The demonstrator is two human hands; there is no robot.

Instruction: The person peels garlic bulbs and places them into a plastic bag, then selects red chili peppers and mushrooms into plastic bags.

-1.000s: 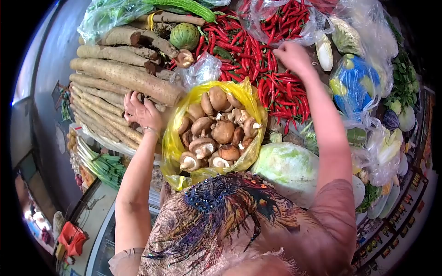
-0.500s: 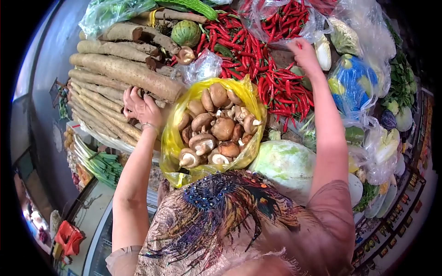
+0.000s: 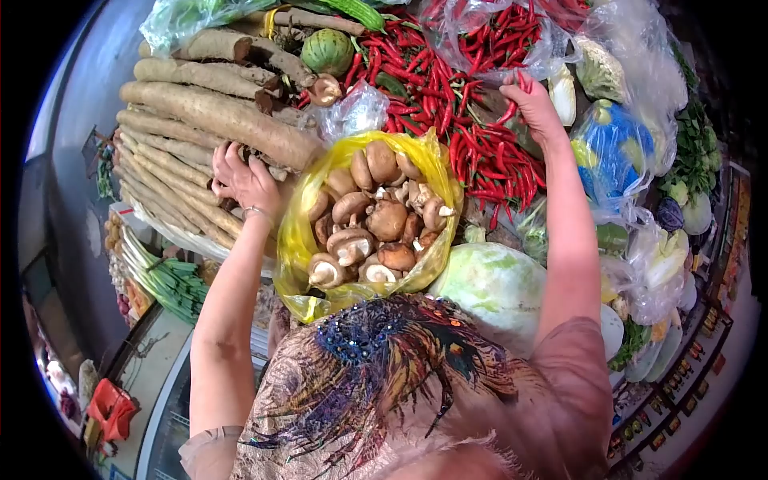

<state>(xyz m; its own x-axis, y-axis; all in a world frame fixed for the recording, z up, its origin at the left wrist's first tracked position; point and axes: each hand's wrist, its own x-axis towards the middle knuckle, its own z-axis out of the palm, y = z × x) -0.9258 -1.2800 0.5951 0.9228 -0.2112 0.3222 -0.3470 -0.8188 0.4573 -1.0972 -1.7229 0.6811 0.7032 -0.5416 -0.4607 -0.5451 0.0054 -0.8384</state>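
My left hand (image 3: 248, 184) lies on the pile of long brown yams (image 3: 212, 120), fingers spread and holding nothing. Over the pile of red chili peppers (image 3: 496, 160), my right hand (image 3: 538, 106) is closed in a pinch, with a red chili pepper (image 3: 510, 110) at its fingers. A clear bag of more chilies (image 3: 502, 36) lies just beyond that hand. Between my arms stands an open yellow plastic bag (image 3: 288, 228) full of brown shiitake mushrooms (image 3: 387, 222).
A pale green melon (image 3: 496, 288) sits right of the mushroom bag. A small round striped squash (image 3: 327, 51) and a crumpled clear bag (image 3: 356, 110) lie behind it. Bagged vegetables and a blue-and-yellow bundle (image 3: 612, 148) line the right side. Green onions (image 3: 172, 284) lie lower left.
My right hand has shifted slightly down and turned, and a red chili pepper now shows more clearly at its fingers. The left hand stays on the yams.
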